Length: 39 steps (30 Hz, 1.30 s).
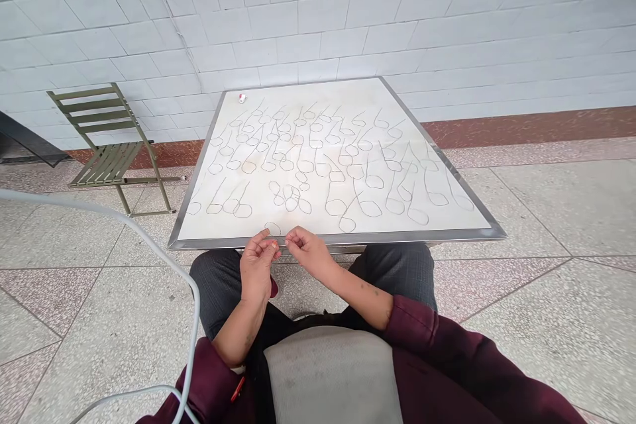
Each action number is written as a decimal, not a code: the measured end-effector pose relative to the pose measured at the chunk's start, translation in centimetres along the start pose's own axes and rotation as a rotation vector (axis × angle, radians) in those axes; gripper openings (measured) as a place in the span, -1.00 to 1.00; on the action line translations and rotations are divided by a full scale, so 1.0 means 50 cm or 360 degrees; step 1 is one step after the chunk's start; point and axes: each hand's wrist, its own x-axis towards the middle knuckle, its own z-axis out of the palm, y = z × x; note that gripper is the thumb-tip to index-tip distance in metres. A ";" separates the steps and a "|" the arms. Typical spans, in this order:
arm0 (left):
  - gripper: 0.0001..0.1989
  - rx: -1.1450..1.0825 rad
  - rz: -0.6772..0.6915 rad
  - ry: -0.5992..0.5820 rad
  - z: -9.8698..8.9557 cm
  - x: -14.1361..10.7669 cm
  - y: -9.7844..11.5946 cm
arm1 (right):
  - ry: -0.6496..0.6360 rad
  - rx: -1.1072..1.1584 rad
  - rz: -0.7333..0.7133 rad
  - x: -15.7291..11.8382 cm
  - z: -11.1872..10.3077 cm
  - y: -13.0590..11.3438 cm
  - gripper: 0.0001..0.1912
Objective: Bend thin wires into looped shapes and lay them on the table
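Observation:
Both hands meet at the near edge of a white board with a grey metal rim. My left hand is closed, its fingertips pinching a thin dark wire loop that rises over the board's edge. Just to its right, my right hand is closed in a pinch close to the same loop; whatever is between its fingertips is too small to make out. Beyond the hands, a small cluster of wire rings lies on the board. Several wire loops with straight tails are spread over the surface.
A small white and red object sits at the board's far left corner. On the left stands a green folding chair. A pale cable curves past the left arm. Behind the board is a white tiled wall.

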 end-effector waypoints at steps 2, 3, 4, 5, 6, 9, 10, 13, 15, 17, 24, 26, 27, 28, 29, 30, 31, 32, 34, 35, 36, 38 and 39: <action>-0.58 -0.0013 0.0000 -0.0005 -0.001 0.000 0.000 | -0.0003 0.0009 -0.0042 -0.001 0.001 0.000 -0.90; -0.58 -0.0017 0.0001 -0.0009 -0.002 0.001 -0.001 | -0.0004 0.0010 -0.0063 -0.002 0.002 0.001 -0.91; -0.58 -0.0017 0.0002 -0.0014 -0.003 0.001 -0.001 | -0.0005 0.0006 -0.0085 -0.002 0.002 0.001 -0.92; -0.58 -0.0015 0.0004 -0.0019 -0.003 0.001 -0.001 | -0.0006 -0.0004 -0.0107 -0.003 0.003 0.001 -0.93; -0.58 -0.0011 0.0007 -0.0021 -0.004 0.000 -0.002 | -0.0009 -0.0014 -0.0124 -0.003 0.003 0.001 -0.93; -0.58 -0.0010 0.0007 -0.0026 -0.005 0.000 -0.002 | -0.0025 -0.0022 -0.0139 -0.005 0.003 0.001 -0.92; -0.58 -0.0016 0.0004 -0.0027 -0.005 -0.001 -0.002 | -0.0030 -0.0016 -0.0138 -0.005 0.003 0.001 -0.92; -0.57 -0.0032 -0.0007 -0.0020 -0.005 0.000 -0.002 | -0.0045 -0.0015 -0.0141 -0.005 0.002 0.000 -0.92; -0.57 -0.0036 -0.0016 -0.0014 -0.005 0.003 -0.002 | -0.0044 -0.0024 -0.0129 -0.005 0.001 -0.001 -0.92; -0.58 -0.0031 -0.0020 -0.0018 -0.003 0.008 -0.003 | -0.0026 -0.0031 -0.0117 -0.003 -0.001 -0.003 -0.91; -0.56 0.0006 -0.0059 -0.0097 0.011 0.014 0.004 | 0.0082 -0.0025 -0.0081 0.011 -0.016 0.000 -0.91; -0.56 0.0050 -0.0075 -0.0092 0.007 0.011 0.005 | 0.0152 -0.0034 -0.0077 0.021 -0.034 0.001 -0.90; -0.56 0.0078 -0.0082 -0.0086 0.002 0.009 0.005 | 0.0192 -0.0047 -0.0063 0.028 -0.045 0.000 -0.88; -0.56 0.0105 -0.0092 -0.0085 -0.004 0.008 0.002 | 0.0229 -0.0059 -0.0034 0.036 -0.059 -0.001 -0.87; -0.57 0.0129 -0.0107 -0.0092 -0.010 0.007 -0.001 | 0.0262 -0.0064 0.0011 0.047 -0.072 -0.003 -0.87; -0.57 0.0147 -0.0123 -0.0102 -0.017 0.007 -0.006 | 0.0285 -0.0061 0.0067 0.058 -0.086 -0.006 -0.86; -0.57 0.0158 -0.0135 -0.0116 -0.022 0.007 -0.010 | 0.0309 -0.0049 0.0123 0.071 -0.098 -0.008 -0.87; -0.58 0.0162 -0.0136 -0.0128 -0.027 0.007 -0.015 | 0.0337 -0.0038 0.0171 0.085 -0.109 -0.011 -0.88; -0.59 0.0177 -0.0161 -0.0155 -0.033 0.007 -0.022 | 0.0385 -0.0053 0.0247 0.113 -0.126 -0.014 -0.90; -0.59 0.0189 -0.0179 -0.0169 -0.034 0.007 -0.024 | 0.0399 -0.0083 0.0287 0.125 -0.132 -0.015 -0.91; -0.59 0.0205 -0.0199 -0.0183 -0.034 0.006 -0.024 | 0.0407 -0.0114 0.0324 0.136 -0.137 -0.015 -0.90; -0.58 0.0235 -0.0225 -0.0203 -0.036 0.004 -0.023 | 0.0415 -0.0168 0.0376 0.149 -0.146 -0.013 -0.89; -0.57 0.0243 -0.0228 -0.0204 -0.037 0.003 -0.022 | 0.0421 -0.0188 0.0387 0.153 -0.150 -0.012 -0.89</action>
